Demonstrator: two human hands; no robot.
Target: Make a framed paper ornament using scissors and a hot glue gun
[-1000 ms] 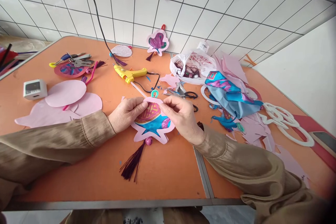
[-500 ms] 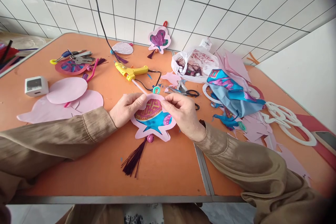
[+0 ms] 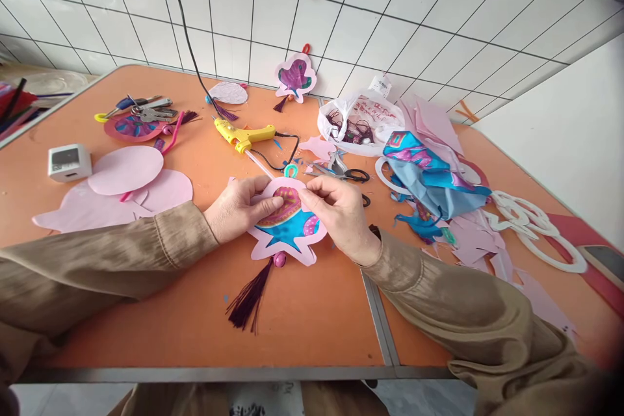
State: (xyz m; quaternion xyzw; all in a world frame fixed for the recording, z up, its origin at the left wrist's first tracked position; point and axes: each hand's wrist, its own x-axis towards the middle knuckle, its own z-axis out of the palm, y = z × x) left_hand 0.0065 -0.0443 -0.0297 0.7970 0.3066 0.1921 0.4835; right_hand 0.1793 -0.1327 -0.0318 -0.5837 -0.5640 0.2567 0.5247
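Observation:
Between my hands is a pink-edged paper pendant with a blue, gold and purple patterned fabric centre. A teal loop stands at its top; a pink bell and a dark purple tassel hang from its bottom onto the table. My left hand grips the left edge, thumb laid across the patterned front, its fingers partly hidden behind. My right hand pinches the upper right edge between thumb and forefinger. Just beyond the pendant lies a yellow glue gun with a clear glue stick in its back end.
Scissors lie behind my right hand, near a white plastic bag of dark cords. Blue fabric and pink scraps cover the right side. Pink paper shapes, a white charger and keys lie left.
My left thumb has slid from the pendant's top left edge down and inward onto its patterned front. My right hand keeps its pinch, and the pendant has barely moved.

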